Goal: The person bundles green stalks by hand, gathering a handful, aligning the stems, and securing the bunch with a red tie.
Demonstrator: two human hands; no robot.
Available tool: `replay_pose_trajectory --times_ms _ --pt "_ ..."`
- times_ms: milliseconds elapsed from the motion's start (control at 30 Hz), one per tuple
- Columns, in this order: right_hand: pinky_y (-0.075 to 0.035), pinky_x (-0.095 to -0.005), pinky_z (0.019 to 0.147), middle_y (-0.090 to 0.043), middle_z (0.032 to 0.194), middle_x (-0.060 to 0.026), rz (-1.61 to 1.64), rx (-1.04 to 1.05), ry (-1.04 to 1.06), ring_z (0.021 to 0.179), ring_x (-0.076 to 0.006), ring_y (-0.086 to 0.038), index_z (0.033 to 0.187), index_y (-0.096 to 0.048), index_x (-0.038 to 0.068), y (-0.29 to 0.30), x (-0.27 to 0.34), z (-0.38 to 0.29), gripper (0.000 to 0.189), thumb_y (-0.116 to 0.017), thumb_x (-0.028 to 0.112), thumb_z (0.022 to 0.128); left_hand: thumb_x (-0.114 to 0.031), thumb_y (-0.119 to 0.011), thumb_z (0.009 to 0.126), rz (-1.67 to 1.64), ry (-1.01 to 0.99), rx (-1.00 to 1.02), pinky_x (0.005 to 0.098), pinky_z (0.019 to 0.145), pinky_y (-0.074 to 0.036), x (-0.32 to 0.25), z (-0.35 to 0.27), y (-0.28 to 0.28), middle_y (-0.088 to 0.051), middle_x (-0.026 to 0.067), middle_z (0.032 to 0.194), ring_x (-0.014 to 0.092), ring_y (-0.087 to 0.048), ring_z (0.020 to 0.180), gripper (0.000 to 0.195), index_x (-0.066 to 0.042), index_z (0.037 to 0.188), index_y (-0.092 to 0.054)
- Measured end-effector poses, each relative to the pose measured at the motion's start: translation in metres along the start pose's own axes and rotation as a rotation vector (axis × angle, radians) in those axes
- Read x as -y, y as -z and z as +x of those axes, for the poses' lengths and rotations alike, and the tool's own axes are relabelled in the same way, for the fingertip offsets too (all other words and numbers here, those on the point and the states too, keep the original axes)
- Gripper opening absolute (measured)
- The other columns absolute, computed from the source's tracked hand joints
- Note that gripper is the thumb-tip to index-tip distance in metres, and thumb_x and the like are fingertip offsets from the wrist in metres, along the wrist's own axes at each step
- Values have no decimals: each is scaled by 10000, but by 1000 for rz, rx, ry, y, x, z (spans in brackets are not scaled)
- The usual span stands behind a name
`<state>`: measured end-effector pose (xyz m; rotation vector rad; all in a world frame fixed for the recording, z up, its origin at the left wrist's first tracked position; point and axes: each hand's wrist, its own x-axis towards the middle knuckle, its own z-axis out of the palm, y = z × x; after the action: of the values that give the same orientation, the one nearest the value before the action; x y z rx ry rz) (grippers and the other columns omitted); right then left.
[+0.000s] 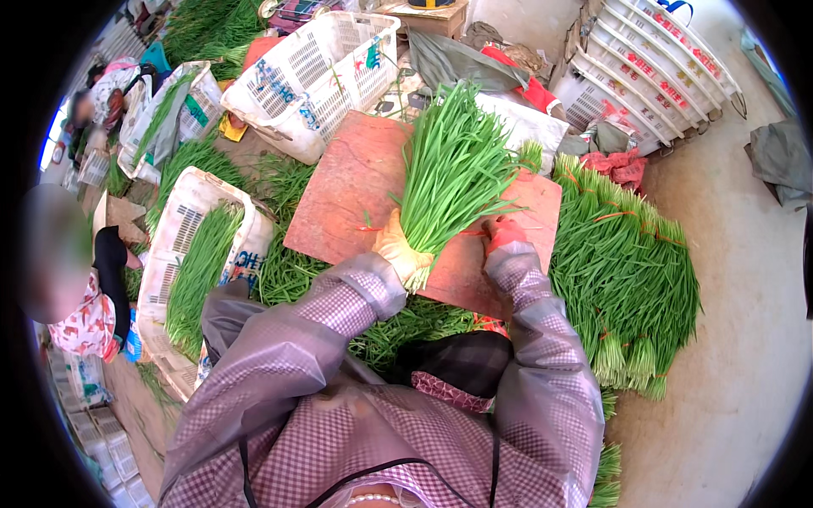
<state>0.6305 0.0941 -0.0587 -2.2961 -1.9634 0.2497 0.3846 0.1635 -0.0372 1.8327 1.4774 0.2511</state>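
Note:
My left hand [395,244], in a pale yellow glove, grips a bunch of green chives [454,165] near its pale cut ends. The leaves fan out away from me over a worn reddish board [356,171]. A thin red tie [471,233] lies crosswise on the board and shows on both sides of the bunch; its middle is hidden under the stems. To the right of the bunch, my right hand [505,233], in an orange-red glove, has its fingers curled on the tie. Its fingertips are partly hidden.
Tied chive bundles [625,273] are stacked on the floor at right. White plastic crates stand at left, one [190,273] holding chives, another [311,82] beyond the board. Nested white crates [648,76] lean at the upper right. A person [82,305] sits at far left.

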Motion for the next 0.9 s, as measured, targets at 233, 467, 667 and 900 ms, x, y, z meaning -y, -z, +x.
replay_pose_trajectory --times_ms 233,467,667,900 --pt "-486 -390 624 -652 790 -166 416 142 -107 636 -291 -596 884 -608 40 1 4 -18 137 -612 168 837 -304 -825 593 48 6 13 399 995 -426 -4 -5 5 -510 248 1279 376 -511 1169 1093 -3 1439 -202" --pt "-546 -277 672 -692 876 -109 1611 428 -206 747 -180 -667 1132 -629 11 20 38 -38 230 -577 50 912 -453 -718 685 207 -5 60 409 1030 -371 -14 -13 0 -438 224 1338 339 -442 1218 1097 39 1453 -109" --pt "-561 -319 747 -695 929 -114 1522 360 64 815 -203 -679 1099 -644 -17 26 68 -21 266 -638 161 902 -491 -738 657 173 -28 92 441 1038 -366 -11 -10 6 -430 219 1361 347 -437 1244 1116 35 1449 -154" --pt "-512 -364 677 -672 940 -101 133 -165 689 782 -281 -649 878 -680 47 68 136 41 130 -663 155 809 -502 -729 653 209 -106 63 447 1028 -362 14 5 -9 -402 215 1376 355 -423 1236 1055 30 1421 -240"
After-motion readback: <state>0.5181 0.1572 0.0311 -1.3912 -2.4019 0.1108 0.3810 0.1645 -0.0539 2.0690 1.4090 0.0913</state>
